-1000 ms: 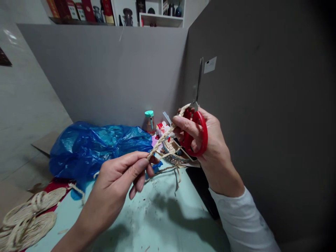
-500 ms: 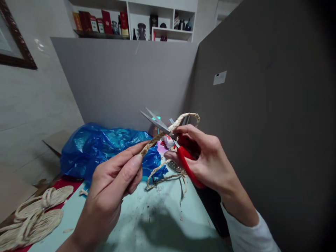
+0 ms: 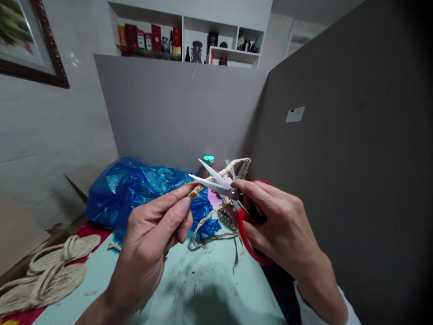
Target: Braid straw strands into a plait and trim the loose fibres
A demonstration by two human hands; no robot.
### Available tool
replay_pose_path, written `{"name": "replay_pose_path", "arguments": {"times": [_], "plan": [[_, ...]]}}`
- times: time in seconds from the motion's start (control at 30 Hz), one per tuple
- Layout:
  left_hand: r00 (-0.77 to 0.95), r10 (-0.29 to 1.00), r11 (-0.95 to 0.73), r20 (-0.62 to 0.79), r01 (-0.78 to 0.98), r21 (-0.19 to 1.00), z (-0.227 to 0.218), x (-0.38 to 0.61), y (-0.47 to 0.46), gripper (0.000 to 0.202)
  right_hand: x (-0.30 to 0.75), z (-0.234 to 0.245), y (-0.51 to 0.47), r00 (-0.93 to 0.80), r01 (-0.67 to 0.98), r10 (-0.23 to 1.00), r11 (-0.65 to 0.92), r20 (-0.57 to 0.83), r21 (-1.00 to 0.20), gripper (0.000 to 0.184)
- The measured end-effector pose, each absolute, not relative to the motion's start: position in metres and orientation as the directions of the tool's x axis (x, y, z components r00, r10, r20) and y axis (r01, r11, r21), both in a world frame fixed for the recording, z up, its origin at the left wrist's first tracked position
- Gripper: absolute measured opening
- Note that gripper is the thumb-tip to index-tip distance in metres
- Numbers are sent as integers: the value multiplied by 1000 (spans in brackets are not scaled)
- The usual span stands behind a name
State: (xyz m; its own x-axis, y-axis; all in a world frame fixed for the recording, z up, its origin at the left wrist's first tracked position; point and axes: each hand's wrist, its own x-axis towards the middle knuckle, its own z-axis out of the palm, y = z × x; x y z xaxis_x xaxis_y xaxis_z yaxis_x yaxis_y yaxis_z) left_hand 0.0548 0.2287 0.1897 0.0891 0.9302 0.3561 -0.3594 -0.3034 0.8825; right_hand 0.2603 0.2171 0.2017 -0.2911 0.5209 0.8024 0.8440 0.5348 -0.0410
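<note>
My left hand [image 3: 158, 230] pinches a braided straw cord [image 3: 233, 168] between thumb and fingers. From there the cord runs up to the right, bends behind my right hand and loops down toward the table. My right hand [image 3: 277, 221] grips red-handled scissors [image 3: 216, 183], whose blades are spread and point left. The blades lie across the cord, close to my left fingertips; whether they touch it I cannot tell. Part of the cord is hidden behind the blades and my right fingers.
A blue plastic bag [image 3: 135, 194] lies at the table's back left. Woven straw sandals [image 3: 50, 280] rest on red cloth at the left. Behind the hands stands a jar with a green lid [image 3: 209, 159]. Grey panels [image 3: 179, 108] border the pale green table [image 3: 189, 280] behind and right.
The scissors have shifted down, and their blades now cross nearer my left hand. My right hand has turned slightly. The whole view has shifted a little left and up.
</note>
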Motion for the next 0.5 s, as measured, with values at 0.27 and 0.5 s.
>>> {"name": "replay_pose_path", "arguments": {"times": [0.27, 0.5], "plan": [[97, 928, -306, 359, -349, 886, 186, 53, 231, 22, 261, 198, 217, -243, 874, 466, 486, 851, -17, 28], [127, 932, -283, 341, -334, 899, 188, 55, 231, 22, 263, 195, 226, -249, 867, 482, 497, 840, -28, 18]]}}
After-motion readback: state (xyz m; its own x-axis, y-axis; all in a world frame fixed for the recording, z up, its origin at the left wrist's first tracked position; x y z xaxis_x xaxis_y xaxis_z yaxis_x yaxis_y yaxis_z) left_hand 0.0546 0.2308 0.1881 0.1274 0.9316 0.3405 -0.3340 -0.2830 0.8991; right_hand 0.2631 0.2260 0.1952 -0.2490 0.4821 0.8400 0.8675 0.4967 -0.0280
